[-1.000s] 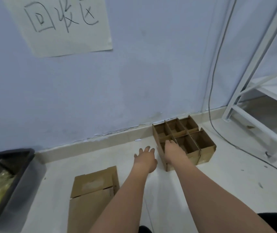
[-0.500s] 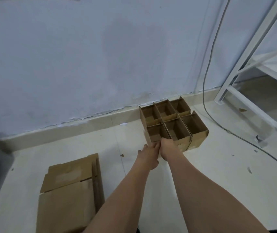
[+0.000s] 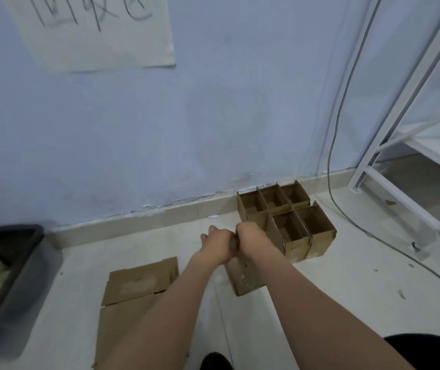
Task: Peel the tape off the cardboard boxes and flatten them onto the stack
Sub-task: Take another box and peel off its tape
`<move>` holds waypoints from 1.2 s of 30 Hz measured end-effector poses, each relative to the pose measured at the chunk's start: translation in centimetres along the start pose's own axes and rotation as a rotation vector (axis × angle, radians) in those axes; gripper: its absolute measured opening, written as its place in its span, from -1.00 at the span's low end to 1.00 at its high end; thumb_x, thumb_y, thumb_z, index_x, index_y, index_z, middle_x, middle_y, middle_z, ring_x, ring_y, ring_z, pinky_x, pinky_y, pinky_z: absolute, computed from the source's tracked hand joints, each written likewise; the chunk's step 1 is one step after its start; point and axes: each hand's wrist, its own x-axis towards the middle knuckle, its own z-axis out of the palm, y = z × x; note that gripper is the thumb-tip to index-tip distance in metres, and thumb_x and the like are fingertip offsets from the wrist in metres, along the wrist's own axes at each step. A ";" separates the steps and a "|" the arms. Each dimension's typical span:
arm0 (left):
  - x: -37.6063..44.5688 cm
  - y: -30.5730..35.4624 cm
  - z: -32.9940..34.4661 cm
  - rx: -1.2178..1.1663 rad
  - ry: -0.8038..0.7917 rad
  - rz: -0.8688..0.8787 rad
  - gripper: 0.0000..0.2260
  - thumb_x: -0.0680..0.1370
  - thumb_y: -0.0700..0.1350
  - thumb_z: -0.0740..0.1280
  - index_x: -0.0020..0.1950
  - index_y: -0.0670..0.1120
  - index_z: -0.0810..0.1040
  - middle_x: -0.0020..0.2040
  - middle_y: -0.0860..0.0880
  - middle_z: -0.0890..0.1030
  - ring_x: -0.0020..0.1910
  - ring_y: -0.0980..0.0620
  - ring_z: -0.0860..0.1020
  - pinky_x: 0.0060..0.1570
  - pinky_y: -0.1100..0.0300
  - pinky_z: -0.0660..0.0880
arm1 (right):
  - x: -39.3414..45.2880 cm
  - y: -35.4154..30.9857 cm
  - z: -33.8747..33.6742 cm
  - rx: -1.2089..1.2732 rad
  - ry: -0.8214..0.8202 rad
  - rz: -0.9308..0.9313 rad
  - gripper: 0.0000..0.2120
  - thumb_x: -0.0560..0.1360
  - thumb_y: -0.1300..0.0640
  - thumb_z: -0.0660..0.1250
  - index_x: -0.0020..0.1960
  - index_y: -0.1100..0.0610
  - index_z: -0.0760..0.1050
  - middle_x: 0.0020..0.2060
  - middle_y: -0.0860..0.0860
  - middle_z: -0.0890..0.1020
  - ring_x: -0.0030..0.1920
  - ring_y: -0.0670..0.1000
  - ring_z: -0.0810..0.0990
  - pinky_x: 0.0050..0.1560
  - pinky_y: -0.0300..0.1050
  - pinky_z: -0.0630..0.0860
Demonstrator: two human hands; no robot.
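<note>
Both our hands — left [image 3: 217, 243], right [image 3: 250, 240] — grip one box [image 3: 245, 273] lifted off the floor beside five boxes [image 3: 293, 217] left by the wall; flattened stack [image 3: 138, 284] lies left — tape unpeeled, we judge.

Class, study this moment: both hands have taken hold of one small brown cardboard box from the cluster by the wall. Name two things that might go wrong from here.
1. The lifted brown cardboard box hangs close to the open boxes by the wall; pulling it away may drag or topple them.
2. The left hand and right hand are bunched at one top edge, so the thin cardboard may tear or slip.
</note>
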 end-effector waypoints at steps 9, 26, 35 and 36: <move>-16.3 -3.4 -15.1 -0.117 0.200 -0.023 -0.80 0.51 -0.02 0.45 -0.25 0.07 0.49 -0.25 0.03 0.56 0.02 -0.14 0.61 -0.02 0.06 0.46 | -13.2 -10.4 -8.9 0.280 0.258 -0.465 -0.89 0.50 0.27 0.37 0.01 0.20 0.63 -0.05 0.07 0.67 -0.07 0.00 0.56 -0.06 -0.25 0.42; -30.5 -8.8 -14.6 -0.944 0.462 -0.123 -0.90 0.50 -0.18 0.53 0.01 -0.07 0.73 -0.10 0.01 0.76 -0.05 0.02 0.73 0.12 -0.02 0.63 | -22.2 -11.8 -1.8 0.387 0.156 -0.524 0.00 0.30 -0.13 0.58 0.55 -0.15 0.05 0.42 -0.14 0.21 0.25 -0.13 0.37 0.09 -0.39 0.36; -28.6 -7.6 -15.3 -0.965 0.333 -0.040 -0.94 0.49 -0.15 0.55 -0.11 0.00 0.72 -0.24 0.11 0.71 -0.24 0.20 0.67 -0.26 0.39 0.47 | -21.8 -10.6 -2.0 0.474 0.115 -0.626 -0.10 0.38 -0.04 0.55 0.50 -0.33 0.06 0.37 -0.30 0.19 0.23 -0.52 0.25 0.04 -0.62 0.31; -28.6 -7.4 -15.3 -1.002 0.353 -0.036 -0.91 0.49 -0.14 0.54 -0.02 -0.04 0.73 -0.15 0.07 0.75 -0.13 0.15 0.70 -0.19 0.35 0.50 | -22.1 -10.6 -2.1 0.558 0.120 -0.610 -0.14 0.41 -0.08 0.52 0.50 -0.36 0.05 0.36 -0.35 0.20 0.24 -0.54 0.24 0.09 -0.61 0.31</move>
